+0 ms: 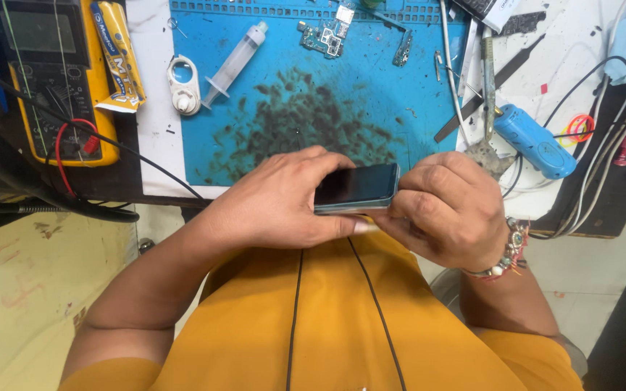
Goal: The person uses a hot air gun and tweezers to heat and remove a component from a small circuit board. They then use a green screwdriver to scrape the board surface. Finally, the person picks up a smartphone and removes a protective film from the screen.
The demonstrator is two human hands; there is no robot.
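Observation:
A dark-screened smartphone point(356, 187) with a teal edge is held level above my lap, just in front of the blue work mat point(291, 108). My left hand point(284, 206) wraps around its left end, thumb under the lower edge. My right hand point(447, 210) grips the right end, fingers curled over the corner, with a beaded bracelet on that wrist. The phone's right end is hidden by my fingers.
On the mat lie a plastic syringe point(235, 64), a small white tool point(182, 85) and circuit boards point(325, 35). A yellow multimeter point(52, 80) with leads sits at left. A blue handheld tool point(534, 141), tweezers, a metal spatula and tangled cables crowd the right.

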